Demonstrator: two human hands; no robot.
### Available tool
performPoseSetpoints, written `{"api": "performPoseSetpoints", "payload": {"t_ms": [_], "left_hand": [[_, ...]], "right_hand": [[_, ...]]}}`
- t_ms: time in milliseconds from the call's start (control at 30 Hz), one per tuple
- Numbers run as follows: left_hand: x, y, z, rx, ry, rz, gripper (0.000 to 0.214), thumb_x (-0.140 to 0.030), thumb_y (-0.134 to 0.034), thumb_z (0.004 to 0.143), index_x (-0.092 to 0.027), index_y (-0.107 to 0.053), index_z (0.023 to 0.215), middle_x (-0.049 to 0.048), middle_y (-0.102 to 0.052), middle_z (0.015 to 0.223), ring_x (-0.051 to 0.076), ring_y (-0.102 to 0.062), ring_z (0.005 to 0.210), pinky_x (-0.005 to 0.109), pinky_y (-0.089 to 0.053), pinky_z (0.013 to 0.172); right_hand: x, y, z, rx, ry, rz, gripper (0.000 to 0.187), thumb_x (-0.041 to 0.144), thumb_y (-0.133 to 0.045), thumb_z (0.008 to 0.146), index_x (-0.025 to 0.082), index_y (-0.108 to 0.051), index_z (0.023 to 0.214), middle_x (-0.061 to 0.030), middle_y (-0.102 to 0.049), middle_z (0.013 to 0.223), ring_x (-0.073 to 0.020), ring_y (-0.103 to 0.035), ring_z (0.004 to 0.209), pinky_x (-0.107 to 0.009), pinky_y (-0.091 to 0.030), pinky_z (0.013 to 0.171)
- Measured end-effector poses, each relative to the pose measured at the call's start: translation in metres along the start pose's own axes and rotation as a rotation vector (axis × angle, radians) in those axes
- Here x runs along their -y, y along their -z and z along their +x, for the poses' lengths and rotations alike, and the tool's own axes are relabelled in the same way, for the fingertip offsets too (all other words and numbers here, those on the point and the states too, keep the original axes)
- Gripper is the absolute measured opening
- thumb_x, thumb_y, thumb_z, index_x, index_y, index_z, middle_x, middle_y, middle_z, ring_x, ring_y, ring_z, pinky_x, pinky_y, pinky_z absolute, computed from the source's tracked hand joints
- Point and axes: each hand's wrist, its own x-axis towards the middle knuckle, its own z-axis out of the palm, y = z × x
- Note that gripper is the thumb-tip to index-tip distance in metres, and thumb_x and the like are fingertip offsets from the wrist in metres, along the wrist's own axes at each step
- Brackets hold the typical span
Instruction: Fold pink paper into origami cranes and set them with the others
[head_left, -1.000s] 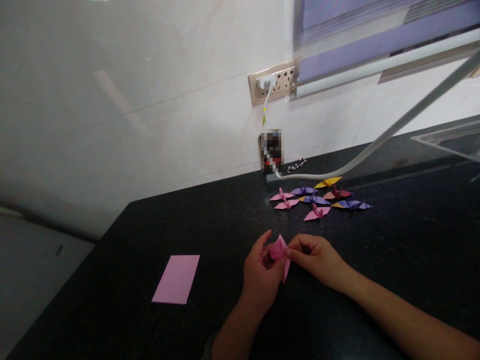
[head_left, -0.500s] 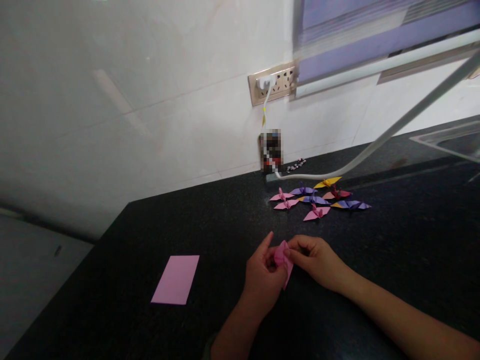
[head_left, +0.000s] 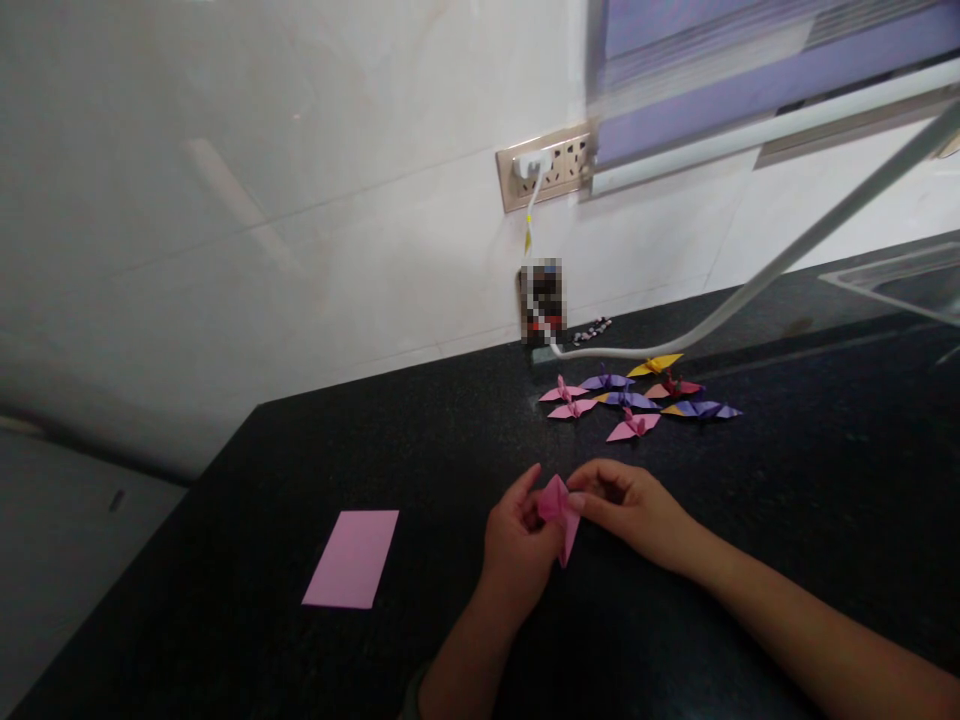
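Observation:
A partly folded piece of pink origami paper [head_left: 559, 505] is held between my two hands, just above the dark countertop. My left hand [head_left: 519, 545] grips its left side, thumb in front and index finger stretched out upward. On the other side, my right hand [head_left: 630, 510] pinches the paper's right edge between thumb and fingers. Some of the folds are covered by my fingers. Left of my hands a flat pink sheet of paper [head_left: 351, 560] lies on the counter. Beyond them sits a group of several folded paper cranes [head_left: 634, 425] in pink, purple, yellow and red.
The dark countertop [head_left: 420, 430] meets a pale tiled wall. A white cable [head_left: 675, 345] runs along the counter behind the cranes and up to the right. Against the wall stands a small blurred-out object [head_left: 541, 300], below a socket panel [head_left: 570, 165]. A beaded string [head_left: 592, 331] lies beside it.
Both hands have shifted slightly left and up with the pink paper. The paper has turned a little, showing more of its folded face. The cranes and the flat sheet have stayed put.

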Motion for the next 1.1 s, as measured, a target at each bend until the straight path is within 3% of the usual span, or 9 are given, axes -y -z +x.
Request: {"api": "performPoseSetpoints", "payload": {"t_ms": [67,267,400,500,600,700,1100], "left_hand": [[-0.002,0.001,0.000,0.009,0.006,-0.036,0.059,-0.009,-0.059,0.061,-0.012,-0.041,0.117,0.0120,-0.062,0.096,0.018,-0.060,0.080,0.028,-0.046,0.070],[-0.006,0.000,-0.002,0.085,0.018,-0.157,0.055,-0.001,-0.053,0.061,-0.014,-0.044,0.114,0.0123,-0.056,0.108,0.018,-0.056,0.090,0.029,-0.043,0.078],[-0.007,0.000,-0.002,0.006,0.031,-0.260,0.040,-0.022,-0.054,0.071,-0.014,-0.046,0.110,0.0130,-0.053,0.109,0.019,-0.057,0.085,0.033,-0.044,0.075],[-0.009,0.001,-0.001,-0.048,0.062,-0.325,0.034,-0.037,-0.049,0.074,-0.012,-0.050,0.098,0.0113,-0.058,0.093,0.017,-0.060,0.073,0.033,-0.046,0.067],[-0.010,0.002,-0.001,0.036,0.126,-0.287,0.033,-0.040,-0.051,0.072,-0.010,-0.054,0.086,0.0087,-0.061,0.076,0.016,-0.059,0.066,0.031,-0.047,0.064],[-0.010,0.002,-0.003,0.095,0.137,-0.222,0.030,-0.038,-0.054,0.070,-0.009,-0.055,0.078,0.0081,-0.061,0.072,0.016,-0.059,0.064,0.030,-0.046,0.061],[-0.006,0.004,-0.004,0.054,0.049,-0.071,0.024,-0.030,-0.059,0.068,-0.008,-0.061,0.079,0.0055,-0.062,0.068,0.014,-0.057,0.062,0.030,-0.047,0.065]], "right_hand": [[-0.002,-0.003,0.000,0.034,0.037,-0.050,0.013,0.029,-0.056,0.070,0.017,-0.057,0.075,0.0028,-0.044,0.059,-0.0082,-0.038,0.051,-0.019,-0.031,0.045],[-0.003,-0.003,0.000,-0.036,0.094,-0.158,0.015,0.026,-0.050,0.075,0.017,-0.053,0.064,0.0014,-0.045,0.063,-0.0104,-0.041,0.058,-0.022,-0.035,0.053],[-0.002,-0.001,0.000,-0.065,0.119,-0.140,0.015,0.025,-0.048,0.077,0.017,-0.052,0.065,0.0010,-0.046,0.064,-0.0106,-0.042,0.059,-0.022,-0.036,0.054],[-0.001,0.000,-0.001,-0.064,0.101,-0.065,0.017,0.028,-0.047,0.077,0.017,-0.052,0.066,0.0013,-0.045,0.064,-0.0098,-0.042,0.056,-0.021,-0.036,0.050],[0.000,-0.001,-0.001,-0.027,0.071,0.000,0.017,0.031,-0.047,0.078,0.017,-0.054,0.071,0.0003,-0.048,0.067,-0.0098,-0.044,0.057,-0.020,-0.037,0.049],[-0.001,-0.002,-0.001,-0.009,0.058,0.035,0.017,0.033,-0.050,0.076,0.017,-0.054,0.072,0.0005,-0.049,0.067,-0.0098,-0.045,0.057,-0.020,-0.037,0.048],[-0.011,-0.006,0.001,-0.014,0.067,0.054,0.013,0.029,-0.058,0.070,0.017,-0.054,0.073,0.0013,-0.048,0.067,-0.0091,-0.044,0.055,-0.021,-0.036,0.049]]}}
